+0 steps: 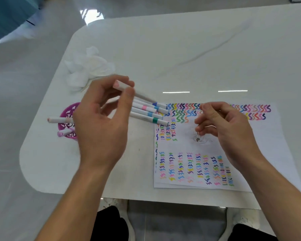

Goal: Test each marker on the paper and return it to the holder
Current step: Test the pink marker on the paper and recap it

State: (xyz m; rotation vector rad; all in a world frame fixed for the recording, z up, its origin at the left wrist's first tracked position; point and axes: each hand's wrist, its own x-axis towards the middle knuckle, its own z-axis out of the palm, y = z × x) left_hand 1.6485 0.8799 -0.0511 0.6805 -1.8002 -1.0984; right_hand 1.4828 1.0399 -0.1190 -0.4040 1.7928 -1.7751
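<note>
Across the glossy white rounded-corner table [181, 49], faint grey veins run and two ceiling lights reflect as bright bars; pale shiny floor [24, 84] surrounds it, with a teal object [7, 14] at far left. A crumpled white tissue [89, 66] lies behind the left hand [101, 122], whose thumb and forefinger pinch a white blue-banded marker [142, 96] above four more white markers [146, 113] lying side by side, tips on the squiggle-covered white paper [184, 146]. The purple perforated holder [68, 110], partly hidden, stands at left with two markers in it. The right hand [229, 129] hovers over the paper, fingers loosely curled, nothing visible in them.
</note>
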